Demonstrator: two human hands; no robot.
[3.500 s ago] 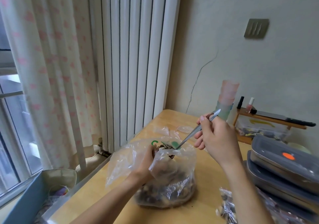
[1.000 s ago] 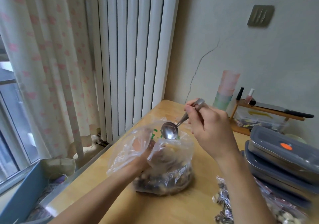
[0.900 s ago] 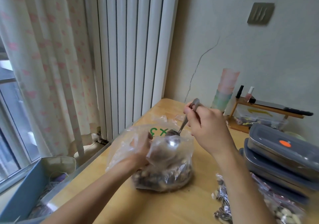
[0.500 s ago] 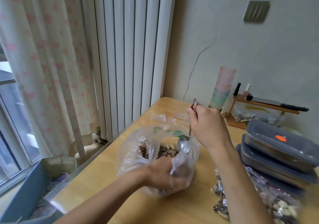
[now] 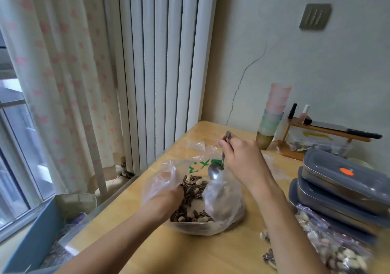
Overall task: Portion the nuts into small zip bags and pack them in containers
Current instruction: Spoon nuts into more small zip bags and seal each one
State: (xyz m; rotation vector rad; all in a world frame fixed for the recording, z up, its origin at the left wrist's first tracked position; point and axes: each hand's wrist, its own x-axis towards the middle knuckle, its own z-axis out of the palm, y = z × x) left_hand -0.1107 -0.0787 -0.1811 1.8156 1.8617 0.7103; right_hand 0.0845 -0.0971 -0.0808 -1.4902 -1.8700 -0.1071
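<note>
A large clear plastic bag (image 5: 223, 206) of mixed nuts and striped seeds sits on the wooden table (image 5: 211, 256), its mouth open. My left hand (image 5: 168, 191) grips the bag's left rim, with the plastic draped over the fingers. My right hand (image 5: 242, 159) holds a metal spoon (image 5: 215, 171) by its handle, bowl down just above the bag's mouth. Empty small zip bags (image 5: 196, 146) lie behind the big bag. Stacked grey lidded containers (image 5: 337, 180) stand at the right.
Filled zip bags of nuts (image 5: 337, 250) lie at the lower right, below the containers. A stack of pastel cups (image 5: 274, 113) and a small wooden shelf (image 5: 316, 130) with bottles stand at the wall. The table's left edge borders a radiator, a curtain and a blue bin (image 5: 38, 240).
My left hand moved from the bag's front to its left rim, so the mouth opened wider. The spoon stayed at the bag's mouth, bowl down.
</note>
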